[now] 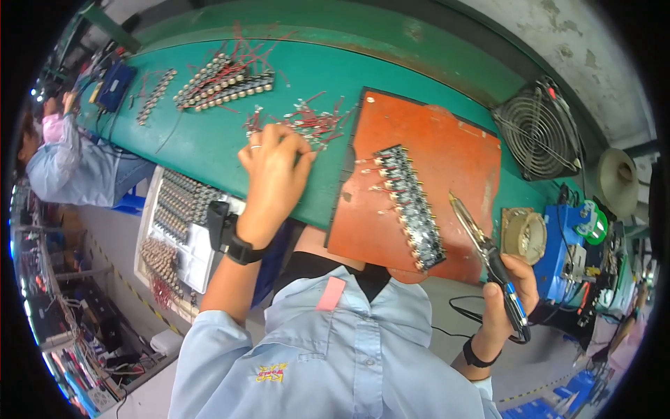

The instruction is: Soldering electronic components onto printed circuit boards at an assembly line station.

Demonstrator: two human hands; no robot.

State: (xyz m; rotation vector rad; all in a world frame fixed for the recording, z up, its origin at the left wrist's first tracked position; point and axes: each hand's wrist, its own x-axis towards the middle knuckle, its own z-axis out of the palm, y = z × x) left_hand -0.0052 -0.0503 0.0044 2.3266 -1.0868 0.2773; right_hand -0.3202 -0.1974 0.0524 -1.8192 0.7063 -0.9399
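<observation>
My left hand (274, 167) is palm down over the green bench, its fingers curled beside a loose pile of short red wires (317, 122). Its fingertips are hidden, so whatever they pinch does not show. My right hand (511, 297) grips the black and blue handle of a soldering iron (481, 241). The iron's tip points up and left, over an orange-red mat (453, 160). On the mat lies a row of small joined black parts (410, 206), set at a slant. A few short wires stick out from its left side. The tip is apart from this row.
More strips of round metal parts with red wires (227, 84) lie at the back left. A fan (537, 129) stands at the back right, near a tape roll (525, 234) and a blue box (558, 237). A white tray of parts (199, 258) sits lower left. A co-worker (73, 160) sits at far left.
</observation>
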